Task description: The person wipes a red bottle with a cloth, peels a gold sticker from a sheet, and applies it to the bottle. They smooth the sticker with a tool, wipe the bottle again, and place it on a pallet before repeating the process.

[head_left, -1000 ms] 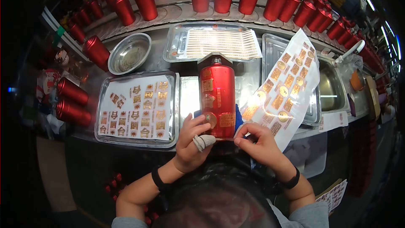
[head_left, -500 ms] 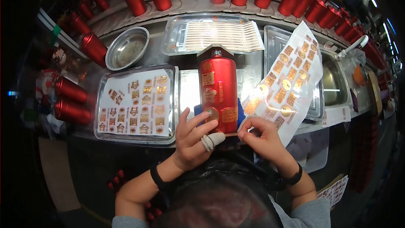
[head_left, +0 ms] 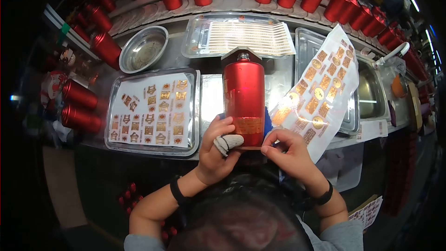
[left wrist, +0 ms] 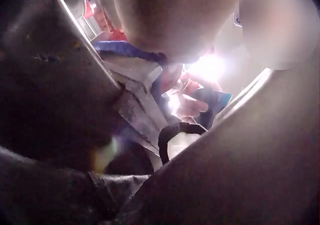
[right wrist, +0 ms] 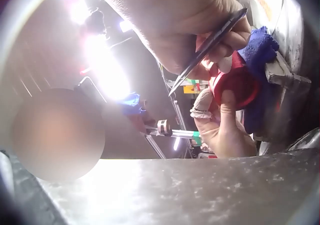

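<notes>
A red bottle (head_left: 244, 88) lies tilted before me in the head view, its neck against an angled metal rest (head_left: 254, 55). A gold label (head_left: 248, 125) crosses its lower front. My left hand (head_left: 218, 148) grips the base from the left, one finger wearing a white knitted finger cover (head_left: 228, 144). In the right wrist view its thumb presses on the bottle's round bottom (right wrist: 245, 87). At the base's right corner is my right hand (head_left: 290, 153), thumb and fingers bent. It holds a dark, thin, pointed metal tool (right wrist: 207, 52). Blue cloth (right wrist: 260, 47) lies beside the bottle.
To the left stands a tray (head_left: 196, 111) with a sheet of gold character stickers (head_left: 148, 111). A sticker sheet (head_left: 320, 93) leans over another tray on the right, near a sink (head_left: 374, 90). Behind are a metal bowl (head_left: 144, 49), a strip-label sheet (head_left: 246, 37) and red bottles on a conveyor (head_left: 223, 11).
The bottle has turned about its length, so the gold characters have swung left out of sight. My left fingers have shifted around the base. Bottles on the conveyor have moved right.
</notes>
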Available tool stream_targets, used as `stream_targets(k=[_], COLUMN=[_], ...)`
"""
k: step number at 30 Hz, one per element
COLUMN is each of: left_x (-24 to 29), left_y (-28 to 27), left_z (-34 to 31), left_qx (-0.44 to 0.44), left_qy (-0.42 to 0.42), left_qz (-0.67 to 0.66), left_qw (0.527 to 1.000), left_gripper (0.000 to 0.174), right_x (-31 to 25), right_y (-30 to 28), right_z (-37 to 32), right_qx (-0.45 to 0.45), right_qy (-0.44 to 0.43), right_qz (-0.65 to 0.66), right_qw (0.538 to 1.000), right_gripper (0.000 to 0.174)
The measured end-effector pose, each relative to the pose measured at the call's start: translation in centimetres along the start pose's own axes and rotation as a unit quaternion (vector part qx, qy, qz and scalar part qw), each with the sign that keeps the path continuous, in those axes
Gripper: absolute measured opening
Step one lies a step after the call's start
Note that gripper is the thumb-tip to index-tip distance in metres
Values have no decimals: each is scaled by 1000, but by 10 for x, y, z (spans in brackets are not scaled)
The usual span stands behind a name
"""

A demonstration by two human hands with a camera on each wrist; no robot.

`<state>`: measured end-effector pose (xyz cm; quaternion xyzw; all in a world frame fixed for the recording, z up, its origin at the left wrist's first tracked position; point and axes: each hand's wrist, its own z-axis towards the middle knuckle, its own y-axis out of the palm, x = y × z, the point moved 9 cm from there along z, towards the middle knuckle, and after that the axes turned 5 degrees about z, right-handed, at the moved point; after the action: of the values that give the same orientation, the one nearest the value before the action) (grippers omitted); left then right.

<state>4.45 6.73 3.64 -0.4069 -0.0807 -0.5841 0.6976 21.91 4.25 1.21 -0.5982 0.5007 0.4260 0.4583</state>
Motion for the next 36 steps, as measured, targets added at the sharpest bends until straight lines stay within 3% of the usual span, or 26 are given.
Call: stream_targets(k=[5,8,11,17,27,30,36], left_x=[-6,-10,-7,4,39,34,11], left_y=[-16,-18,-18,-14,17,12,-5], left_z=[-17,-21,-20,-17,19,24,4], left_qx=[4,23,40,11,-64,-30,32], left_qy=[8,-11,-7,46,160,147,45], left_qz=[65,35,30,58,133,101,34], left_qw=[998,999,999,997,976,984,998], left_gripper=[46,34,36,39,18,17,39], right_x=[0,-8,-10,2,17,17,2], right_y=[-3,-2,-4,-7,-5,-7,1], right_z=[0,-1,-3,1,5,2,-4], right_qx=[11,12,18,29,38,27,19], right_qy=[-2,-9,0,3,11,27,11], right_qz=[19,17,19,31,11,26,27], right_qw=[1000,1000,1000,999,999,999,999], right_gripper=[11,11,10,9,8,9,10])
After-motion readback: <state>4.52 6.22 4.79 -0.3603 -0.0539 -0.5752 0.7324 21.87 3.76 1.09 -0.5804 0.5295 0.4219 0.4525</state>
